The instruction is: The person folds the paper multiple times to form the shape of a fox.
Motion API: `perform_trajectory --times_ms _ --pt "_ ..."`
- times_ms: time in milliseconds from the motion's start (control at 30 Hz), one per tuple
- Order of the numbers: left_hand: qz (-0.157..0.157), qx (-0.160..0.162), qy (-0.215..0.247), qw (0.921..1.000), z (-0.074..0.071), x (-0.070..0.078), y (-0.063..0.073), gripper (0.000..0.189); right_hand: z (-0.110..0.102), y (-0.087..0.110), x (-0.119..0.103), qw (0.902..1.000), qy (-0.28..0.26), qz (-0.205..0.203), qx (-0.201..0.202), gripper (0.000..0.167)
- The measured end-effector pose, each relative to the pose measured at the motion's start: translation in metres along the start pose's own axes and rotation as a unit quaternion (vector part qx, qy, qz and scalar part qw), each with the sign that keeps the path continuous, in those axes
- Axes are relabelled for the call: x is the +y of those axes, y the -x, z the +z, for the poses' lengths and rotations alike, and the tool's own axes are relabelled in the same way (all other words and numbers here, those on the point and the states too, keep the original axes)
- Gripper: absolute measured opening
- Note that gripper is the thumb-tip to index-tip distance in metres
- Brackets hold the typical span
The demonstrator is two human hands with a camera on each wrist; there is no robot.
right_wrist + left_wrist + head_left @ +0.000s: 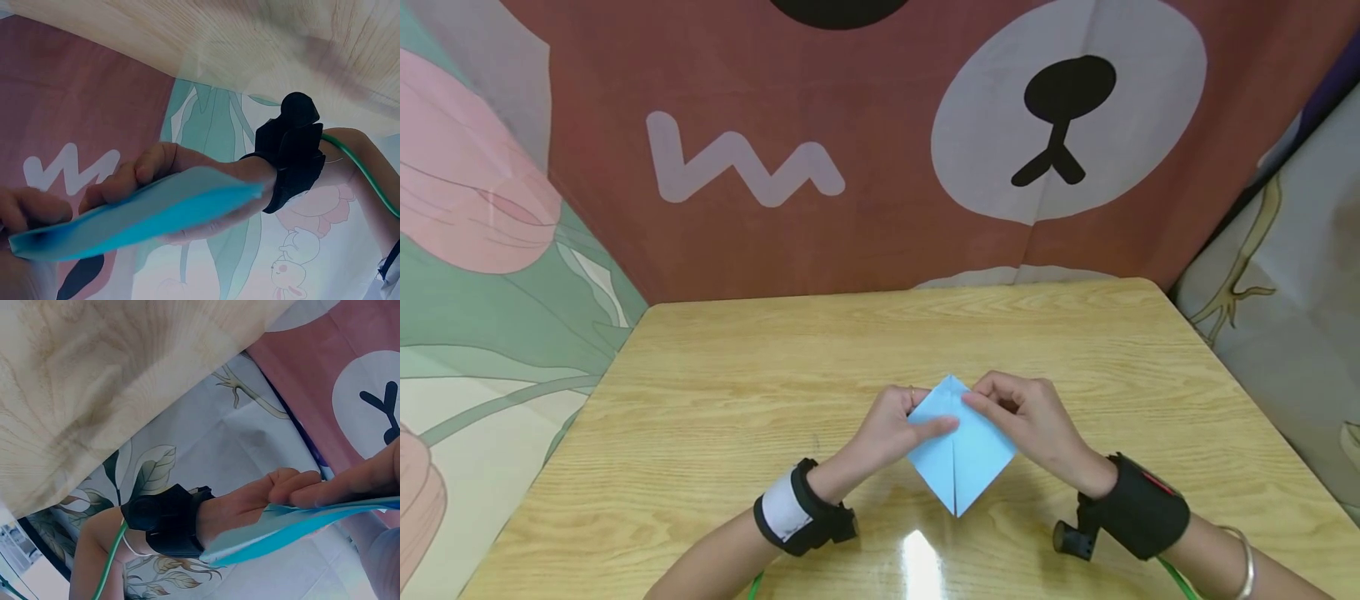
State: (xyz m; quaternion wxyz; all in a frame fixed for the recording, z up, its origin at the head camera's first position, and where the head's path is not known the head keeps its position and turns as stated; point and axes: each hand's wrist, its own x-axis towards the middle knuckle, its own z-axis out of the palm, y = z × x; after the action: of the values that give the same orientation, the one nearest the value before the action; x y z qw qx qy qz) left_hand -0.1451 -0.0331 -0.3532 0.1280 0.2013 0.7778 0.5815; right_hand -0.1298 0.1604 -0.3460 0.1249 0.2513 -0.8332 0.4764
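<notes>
A light blue sheet of paper, folded into a diamond with a seam down its lower middle, is held up above the table. My left hand grips its left side, thumb flat across the front and fingers behind. At the upper right edge, my right hand pinches the paper between thumb and fingers near the top corner. Seen edge-on in the left wrist view, the folded paper shows layers slightly parted. The right wrist view also shows the paper from its edge, with a gap between layers.
A wood-grain table lies beneath both hands. Behind it hangs a brown cloth with a bear print. Black straps with small cameras sit on both wrists, and a green cable runs from the right one.
</notes>
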Motion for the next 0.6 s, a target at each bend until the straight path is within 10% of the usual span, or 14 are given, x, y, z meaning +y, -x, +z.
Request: perform_trajectory --times_ms 600 --pt "0.029 -0.014 -0.034 0.9989 -0.0035 0.0028 0.0029 0.021 0.0023 0.0028 0.0020 0.9989 -0.013 -0.044 0.007 0.015"
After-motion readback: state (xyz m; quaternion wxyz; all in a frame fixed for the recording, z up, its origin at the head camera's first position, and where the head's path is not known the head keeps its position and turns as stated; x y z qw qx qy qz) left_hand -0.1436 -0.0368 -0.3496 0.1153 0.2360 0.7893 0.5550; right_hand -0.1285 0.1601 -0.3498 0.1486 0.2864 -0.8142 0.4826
